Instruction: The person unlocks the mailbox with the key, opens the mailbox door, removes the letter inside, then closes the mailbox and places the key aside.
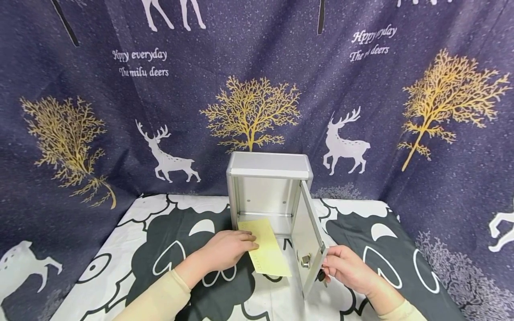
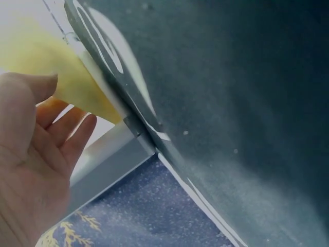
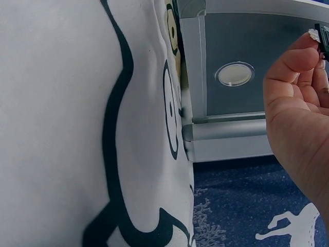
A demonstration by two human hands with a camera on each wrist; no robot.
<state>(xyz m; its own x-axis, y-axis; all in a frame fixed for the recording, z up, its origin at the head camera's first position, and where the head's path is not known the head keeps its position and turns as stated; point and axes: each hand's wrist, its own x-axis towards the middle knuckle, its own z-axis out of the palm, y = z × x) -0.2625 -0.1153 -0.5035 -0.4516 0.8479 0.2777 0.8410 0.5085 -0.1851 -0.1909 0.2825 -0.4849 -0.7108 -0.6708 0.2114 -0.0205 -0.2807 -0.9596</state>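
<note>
A grey metal box stands upright, its hinged door swung out toward me on the right. My left hand pinches a yellow envelope by its left side, thumb against fingers. The envelope's far end overlaps the box's lower opening, while its near end lies over the cloth. In the left wrist view, that hand has the thumb and fingers at the envelope. By the door's free edge, my right hand pinches a black-headed key; in the right wrist view its fingertips hold the black part.
On the door's inner face sits a metal lock. A round window shows in the door's outer face. Black-and-white patterned cloth covers the table. Behind hangs a dark blue curtain printed with deer and trees.
</note>
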